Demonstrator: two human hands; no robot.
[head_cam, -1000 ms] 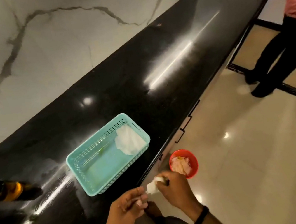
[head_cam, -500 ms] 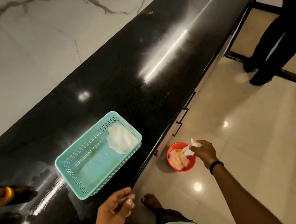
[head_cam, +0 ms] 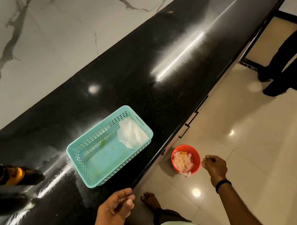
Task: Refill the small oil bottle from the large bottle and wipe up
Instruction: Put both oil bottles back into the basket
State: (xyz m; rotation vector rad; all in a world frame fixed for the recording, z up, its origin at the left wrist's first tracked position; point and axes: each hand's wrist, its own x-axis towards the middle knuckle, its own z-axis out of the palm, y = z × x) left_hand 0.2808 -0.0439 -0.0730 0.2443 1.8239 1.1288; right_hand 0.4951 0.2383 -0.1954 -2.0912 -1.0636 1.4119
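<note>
Oil bottles sit at far left of surface, blurred, perhaps two. Your left hand loosely curled, empty, at surface edge. Your right hand relaxed, empty, just beside red bin on floor.

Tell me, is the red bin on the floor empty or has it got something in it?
Not empty: the red bin holds crumpled whitish tissues, with one draped over its near rim.
</note>
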